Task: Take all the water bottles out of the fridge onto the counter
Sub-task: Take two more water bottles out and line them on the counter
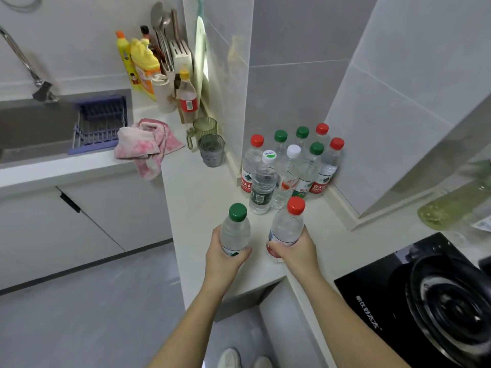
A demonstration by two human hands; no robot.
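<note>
My left hand (225, 258) grips a clear water bottle with a green cap (235, 229), upright over the white counter (196, 197). A second clear bottle with a red cap (287, 227) is held upright in my right hand (293, 252), just to the right of the first. Behind them, several water bottles (289, 166) with red, green and white caps stand grouped in the tiled corner. The fridge is out of view.
A black gas hob (435, 296) lies at the right. Two tumblers (211, 150), a pink cloth (146, 142) and detergent bottles (140, 65) sit further back on the counter. The sink (32, 128) with a purple rack is at the left. Grey floor lies below.
</note>
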